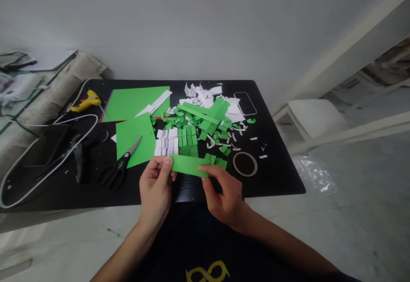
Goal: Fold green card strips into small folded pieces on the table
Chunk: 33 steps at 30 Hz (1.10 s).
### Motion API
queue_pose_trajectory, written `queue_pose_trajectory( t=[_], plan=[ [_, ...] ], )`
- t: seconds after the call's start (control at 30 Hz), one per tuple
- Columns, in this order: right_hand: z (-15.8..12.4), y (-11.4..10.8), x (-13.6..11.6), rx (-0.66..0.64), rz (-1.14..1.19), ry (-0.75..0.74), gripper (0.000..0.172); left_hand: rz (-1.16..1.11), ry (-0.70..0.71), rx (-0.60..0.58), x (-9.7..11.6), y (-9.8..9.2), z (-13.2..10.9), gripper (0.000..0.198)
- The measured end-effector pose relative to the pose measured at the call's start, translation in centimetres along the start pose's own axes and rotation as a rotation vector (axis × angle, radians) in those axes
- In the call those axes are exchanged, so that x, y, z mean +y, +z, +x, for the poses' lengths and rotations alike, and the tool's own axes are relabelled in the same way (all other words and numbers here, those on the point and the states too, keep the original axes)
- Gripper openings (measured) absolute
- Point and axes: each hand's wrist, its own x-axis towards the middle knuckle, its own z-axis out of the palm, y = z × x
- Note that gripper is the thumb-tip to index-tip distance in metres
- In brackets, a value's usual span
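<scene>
A green paper strip (188, 165) is stretched between both hands above the table's front edge. My left hand (157, 186) pinches its left end, thumb on top. At the right end, my right hand (224, 194) grips the strip between thumb and fingers. Just behind it lie folded white paper pieces (166, 142) and folded green paper pieces (187, 136) in rows. Scissors (123, 162) with black handles rest partly on a green sheet (133, 139), left of my left hand.
A pile of green and white paper scraps (205, 117) covers the back middle of the black table (272, 166). A tape roll (245, 164) lies at right. A yellow glue gun (87, 101), white cable (92, 132) and dark phone-like slab (48, 145) are at left. A white stool (315, 117) stands beyond.
</scene>
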Motion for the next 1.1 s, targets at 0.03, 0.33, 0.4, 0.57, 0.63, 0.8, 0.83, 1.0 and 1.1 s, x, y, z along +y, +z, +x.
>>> queue_pose_trajectory(
  t=[0.03,0.33,0.4,0.57,0.63,0.8,0.83,1.0,1.1],
  plan=[
    [0.1,-0.1,-0.1,-0.015,0.024,0.013,0.033,0.010,0.011,0.004,0.0,0.0,0.0,0.031],
    [1.7,-1.7,-0.6,-0.233,0.449,0.346,0.024,0.087,0.053,-0.003,-0.1,-0.7,0.4,0.029],
    [1.8,-1.9,-0.4,-0.259,0.492,0.391,0.031,0.077,0.047,0.005,0.1,-0.8,0.6,0.028],
    [1.9,-2.3,-0.1,-0.294,0.559,0.436,0.035,0.130,0.042,-0.005,0.3,-0.7,0.5,0.025],
    [1.7,-2.8,0.0,-0.314,0.582,0.456,0.035,0.161,0.036,-0.015,0.3,-0.8,0.3,0.024],
    [1.0,-4.4,0.5,-0.335,0.607,0.529,0.050,0.160,0.089,0.036,0.2,-1.7,0.7,0.025],
    [0.9,-4.6,0.6,-0.309,0.608,0.545,0.053,0.153,0.118,0.060,0.3,-1.9,0.9,0.025],
    [1.2,-3.6,1.2,-0.237,0.566,0.632,0.044,0.263,0.147,0.018,0.6,-2.1,0.5,0.024],
    [1.5,-2.4,1.1,-0.260,0.576,0.644,0.042,0.310,0.159,-0.005,0.6,-1.5,-0.3,0.025]
  ],
)
